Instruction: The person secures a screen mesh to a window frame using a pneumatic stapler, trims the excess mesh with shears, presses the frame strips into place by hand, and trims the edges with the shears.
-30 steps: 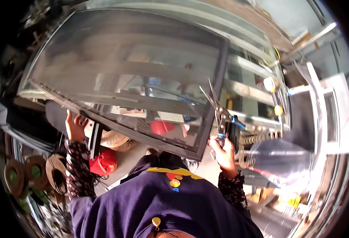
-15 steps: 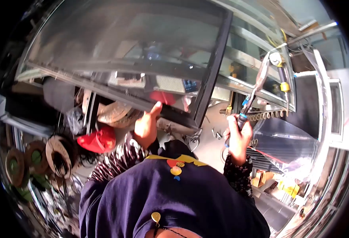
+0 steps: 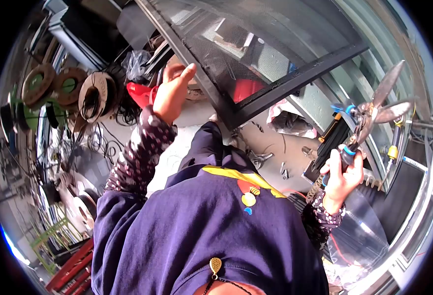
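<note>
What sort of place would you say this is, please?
Probably a workshop where window or screen frames are made or repaired: there is a large dark-framed mesh screen, a pair of shears in the right hand, and large reels standing to the left.

The left hand (image 3: 172,96) is partly open, the right hand (image 3: 343,174) clenched.
</note>
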`<state>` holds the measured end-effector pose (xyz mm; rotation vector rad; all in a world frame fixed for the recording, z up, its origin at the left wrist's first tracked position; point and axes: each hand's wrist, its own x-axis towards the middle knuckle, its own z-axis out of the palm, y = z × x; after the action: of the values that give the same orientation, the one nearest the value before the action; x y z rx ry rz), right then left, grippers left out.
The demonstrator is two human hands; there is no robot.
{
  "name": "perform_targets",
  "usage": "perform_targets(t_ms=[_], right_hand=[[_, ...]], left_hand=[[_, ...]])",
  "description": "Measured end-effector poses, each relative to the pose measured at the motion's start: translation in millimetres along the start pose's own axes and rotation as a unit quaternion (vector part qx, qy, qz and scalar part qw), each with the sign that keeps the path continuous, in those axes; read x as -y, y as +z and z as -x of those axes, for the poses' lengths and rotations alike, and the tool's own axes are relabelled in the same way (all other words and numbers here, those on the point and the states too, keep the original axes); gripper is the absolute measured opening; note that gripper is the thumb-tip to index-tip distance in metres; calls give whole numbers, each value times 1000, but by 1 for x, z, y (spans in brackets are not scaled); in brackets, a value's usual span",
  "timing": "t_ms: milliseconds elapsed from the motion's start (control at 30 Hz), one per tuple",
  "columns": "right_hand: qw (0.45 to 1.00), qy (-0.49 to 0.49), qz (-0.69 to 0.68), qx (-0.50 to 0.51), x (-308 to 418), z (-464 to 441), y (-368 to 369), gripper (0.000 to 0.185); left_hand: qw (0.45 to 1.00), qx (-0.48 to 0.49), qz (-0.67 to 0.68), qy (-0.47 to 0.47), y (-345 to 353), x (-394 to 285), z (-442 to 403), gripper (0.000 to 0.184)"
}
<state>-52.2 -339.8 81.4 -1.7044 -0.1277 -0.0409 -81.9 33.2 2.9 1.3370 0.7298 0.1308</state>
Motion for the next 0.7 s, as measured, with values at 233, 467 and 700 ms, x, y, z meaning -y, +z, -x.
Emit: perform_targets(t_ms=[233,467,700], right_hand=[[983,6,-151,107,36,24,3,23],[966,86,-181,165,28,41,-14,26],[961,-86,-158,210,26,43,2,37]], left_hand=[[977,-35,157,142,50,4,65,68],[887,296,-63,347,96,-26,134,61],[880,295,-13,371,129,-12,126,21]])
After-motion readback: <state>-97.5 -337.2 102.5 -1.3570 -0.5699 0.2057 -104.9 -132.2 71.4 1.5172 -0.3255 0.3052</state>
